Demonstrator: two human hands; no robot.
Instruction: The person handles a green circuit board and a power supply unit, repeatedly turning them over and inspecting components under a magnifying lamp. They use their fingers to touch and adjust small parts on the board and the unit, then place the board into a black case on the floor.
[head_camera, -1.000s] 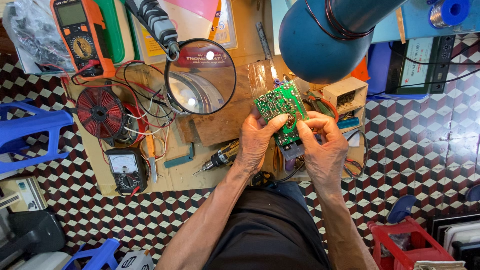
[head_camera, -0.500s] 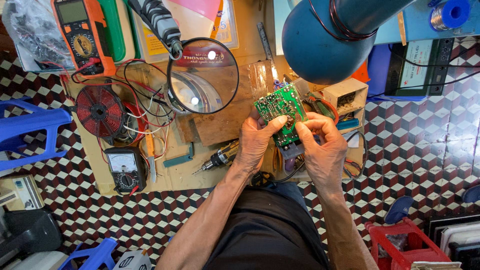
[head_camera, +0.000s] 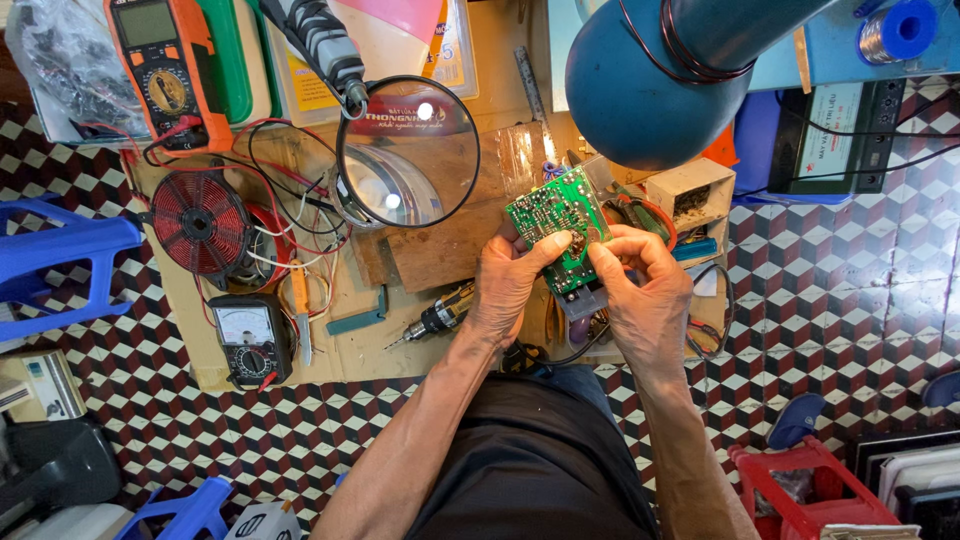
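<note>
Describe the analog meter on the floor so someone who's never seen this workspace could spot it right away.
Start at the big round magnifying glass, then go down and left past the red coil. The black analog meter lies at the lower left of the cardboard sheet. Unlike the orange digital multimeter above, it has a white needle dial.

cardboard sheet (head_camera: 360, 350) on tiled floor (head_camera: 850, 300) carries red coil (head_camera: 203, 222), analog meter (head_camera: 250, 338), screwdriver (head_camera: 440, 315).

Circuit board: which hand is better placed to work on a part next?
Probably the right hand: its fingertips pinch at the circuit board middle, while the left hand grips the edge, steadying it.
</note>
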